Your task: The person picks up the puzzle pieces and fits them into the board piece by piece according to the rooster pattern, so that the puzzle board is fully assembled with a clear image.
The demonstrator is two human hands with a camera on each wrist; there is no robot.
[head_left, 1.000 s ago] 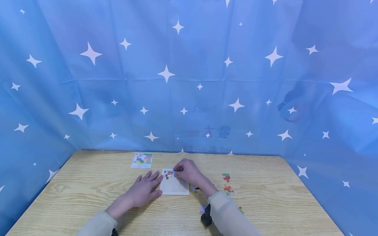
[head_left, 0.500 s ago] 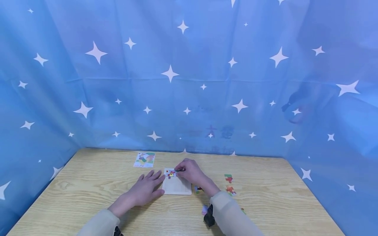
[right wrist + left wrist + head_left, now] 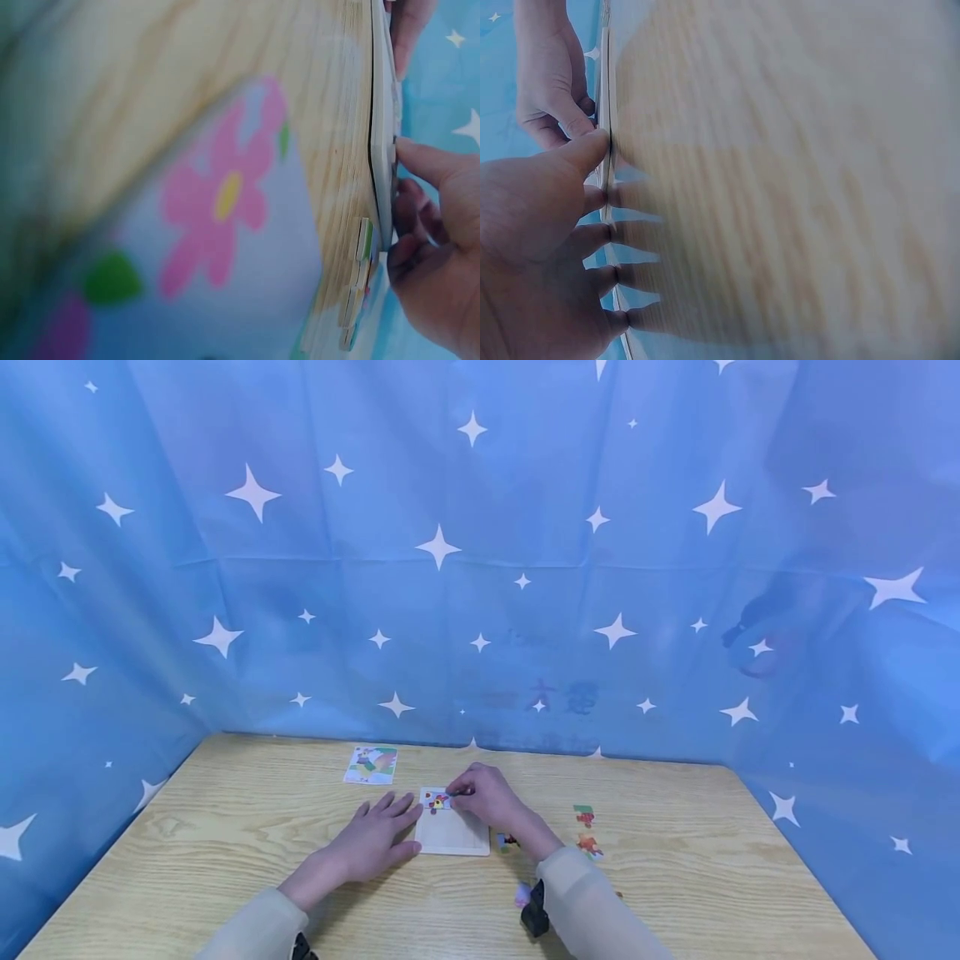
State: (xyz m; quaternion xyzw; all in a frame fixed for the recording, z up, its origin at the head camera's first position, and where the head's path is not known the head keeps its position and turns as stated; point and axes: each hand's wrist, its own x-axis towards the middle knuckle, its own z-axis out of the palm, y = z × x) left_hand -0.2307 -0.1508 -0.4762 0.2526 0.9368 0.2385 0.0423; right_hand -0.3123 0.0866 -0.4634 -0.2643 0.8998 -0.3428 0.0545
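Left hand [image 3: 371, 843], lower centre of frame, fingers spread, touching tray [image 3: 453, 837]; right hand [image 3: 489, 797], pinching puzzle piece [image 3: 464, 792] above tray; loose pieces [image 3: 588, 845], lower right.

Blue curtain [image 3: 390, 493] of sheet material, printed with scattered white four-pointed stars [image 3: 438, 547], hangs behind and along both sides. Vertical folds; one long horizontal crease across the back. Pale wood-grain worktop [image 3: 705, 860], rectangular, far edge just before the curtain. Light uneven, brighter patch at right. Faint dark marks [image 3: 581, 697], character-like, low, right of centre; dim curved shadow [image 3: 761, 607] farther right.
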